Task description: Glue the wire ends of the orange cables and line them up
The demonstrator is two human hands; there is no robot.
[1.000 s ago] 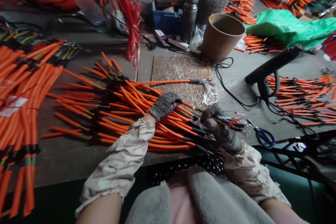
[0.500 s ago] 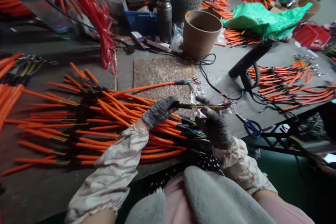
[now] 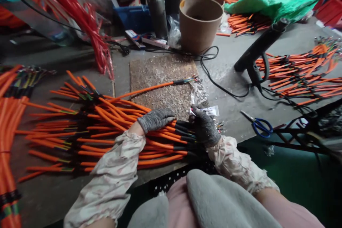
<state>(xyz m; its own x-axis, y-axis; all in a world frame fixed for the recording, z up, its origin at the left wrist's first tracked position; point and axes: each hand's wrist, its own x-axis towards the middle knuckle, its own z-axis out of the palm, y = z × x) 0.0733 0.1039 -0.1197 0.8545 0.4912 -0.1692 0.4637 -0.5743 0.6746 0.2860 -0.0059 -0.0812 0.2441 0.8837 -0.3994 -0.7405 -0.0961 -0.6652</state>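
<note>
My left hand (image 3: 156,119), in a grey knit glove, lies over a spread bundle of orange cables (image 3: 112,117). Its fingers stretch out flat to the right across them. A small white squeeze tube (image 3: 211,110) with dark print is gripped in my gloved right hand (image 3: 205,125), just above the bundle's right end. Black sleeves (image 3: 184,127) and thin coloured wires finish the cables there, partly hidden behind this hand. One separate orange cable (image 3: 152,88) crosses a rough, speckled board (image 3: 160,67), its bare wire ends beside crumpled clear plastic (image 3: 199,92).
Blue-handled scissors (image 3: 258,126) lie right of my right hand. Behind them stands a black heat gun (image 3: 260,51) with its cord on the table. A brown cardboard tub (image 3: 200,28), a dark bottle (image 3: 156,9) and red strands (image 3: 98,42) are farther back. More cables (image 3: 301,71) lie at right.
My left hand has come down onto the bundle, and the sleeved cable no longer stretches between my hands. My right hand has moved slightly left, with the white tube now plainly visible. The view has shifted.
</note>
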